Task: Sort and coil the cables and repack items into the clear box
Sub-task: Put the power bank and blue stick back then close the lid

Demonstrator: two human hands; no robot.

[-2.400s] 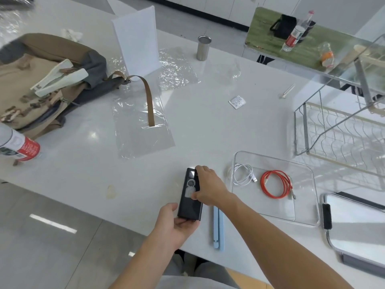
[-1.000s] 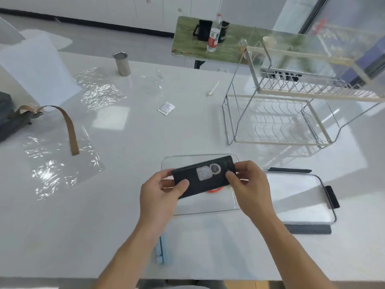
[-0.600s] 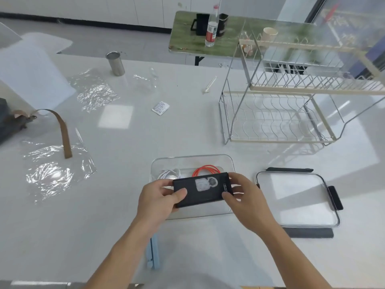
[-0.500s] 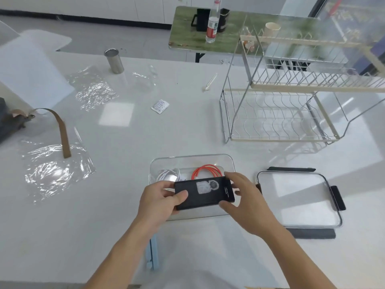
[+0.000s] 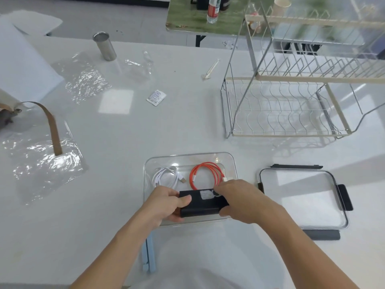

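Your left hand (image 5: 166,203) and right hand (image 5: 239,202) have lowered the black power bank (image 5: 203,204), gripped at both ends, into the clear box (image 5: 188,156), near the white cable (image 5: 166,177) and orange cable (image 5: 205,176); lid (image 5: 303,198) right

You have two coiled cables, one white cable (image 5: 165,176) and one orange cable (image 5: 206,175), in one clear box (image 5: 188,157); one black power bank (image 5: 203,203), one lid (image 5: 303,197), one dish rack (image 5: 291,97), one metal cup (image 5: 104,46).
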